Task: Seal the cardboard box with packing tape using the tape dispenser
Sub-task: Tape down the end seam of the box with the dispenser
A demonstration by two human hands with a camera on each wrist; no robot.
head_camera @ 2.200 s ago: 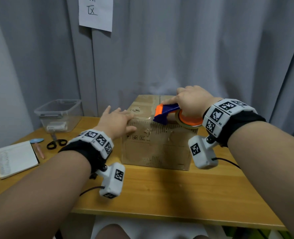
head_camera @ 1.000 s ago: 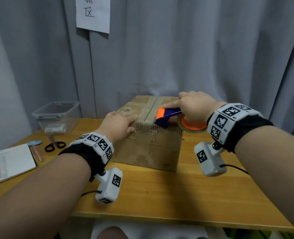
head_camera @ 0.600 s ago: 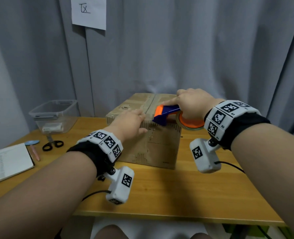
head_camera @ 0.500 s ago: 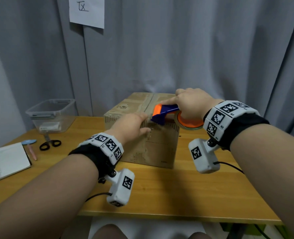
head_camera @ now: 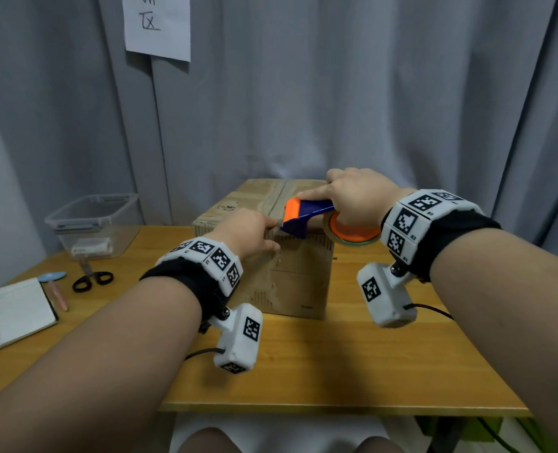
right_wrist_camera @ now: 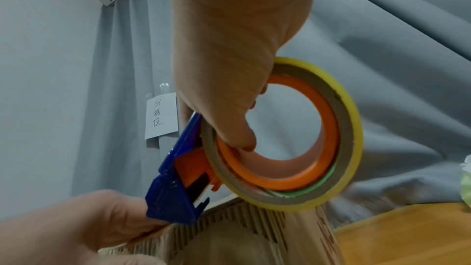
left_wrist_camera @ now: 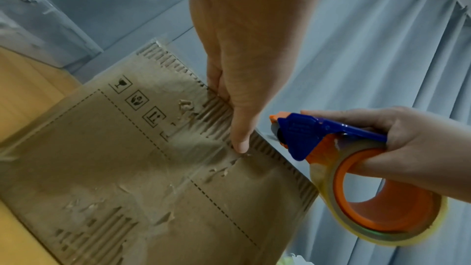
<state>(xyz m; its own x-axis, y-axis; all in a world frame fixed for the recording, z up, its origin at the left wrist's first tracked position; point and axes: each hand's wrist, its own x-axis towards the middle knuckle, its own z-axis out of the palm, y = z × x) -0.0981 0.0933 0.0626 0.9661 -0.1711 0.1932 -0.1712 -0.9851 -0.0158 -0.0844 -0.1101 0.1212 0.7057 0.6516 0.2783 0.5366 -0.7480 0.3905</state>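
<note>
**Readable marks and signs**

The paper sheet taped to the curtain bears three handwritten characters, 分拣区, set one under another. The cardboard box carries printed handling pictograms on its side: a fragile glass, protecting hands, and upright arrows. The wrist bands show black-and-white square codes with small labels too tiny to read.

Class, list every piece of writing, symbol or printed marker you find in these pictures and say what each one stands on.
"分拆区": handwritten on the white paper sheet on the grey curtain.
Fragile-glass, handle-with-care and this-way-up symbols: printed on the brown cardboard box.
"R1", "R2": beside the square black-and-white codes on the white wristband.
Embossed text on the blue-and-orange tape dispenser: too blurred.
Open white notebook: too small.
</note>
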